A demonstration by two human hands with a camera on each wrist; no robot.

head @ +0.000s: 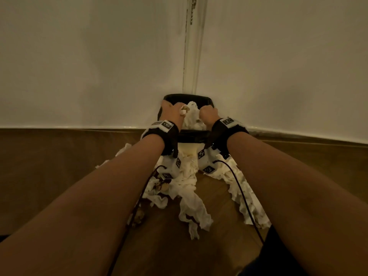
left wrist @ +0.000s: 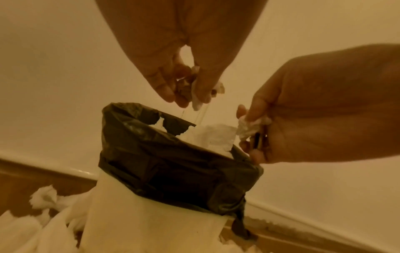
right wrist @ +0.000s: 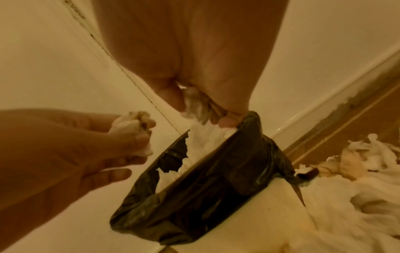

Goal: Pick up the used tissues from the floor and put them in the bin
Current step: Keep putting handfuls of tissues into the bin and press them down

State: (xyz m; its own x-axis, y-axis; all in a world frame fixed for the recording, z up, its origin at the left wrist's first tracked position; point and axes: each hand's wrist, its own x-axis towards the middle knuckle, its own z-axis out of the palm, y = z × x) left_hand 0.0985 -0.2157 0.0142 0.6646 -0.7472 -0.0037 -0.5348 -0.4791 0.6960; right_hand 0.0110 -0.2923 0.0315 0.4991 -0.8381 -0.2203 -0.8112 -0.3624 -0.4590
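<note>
A white bin point(head: 189, 145) lined with a black bag point(left wrist: 173, 164) stands in the room's corner, with white tissues point(left wrist: 216, 138) heaped inside. My left hand point(head: 172, 112) hovers over the bin's left side and grips a stained crumpled tissue point(left wrist: 194, 85). Over the right side, my right hand point(head: 208, 114) holds a white crumpled tissue point(right wrist: 194, 106). Its fingers are close to the bag's rim point(right wrist: 249, 119). Several used tissues point(head: 187, 186) lie on the wooden floor in front of the bin.
White walls point(head: 89, 66) meet behind the bin, with a skirting board point(head: 69, 127) along the wooden floor point(head: 59, 156). More tissues point(head: 245, 196) trail to the right on the floor. Cables point(head: 243, 200) hang from both wrist cameras.
</note>
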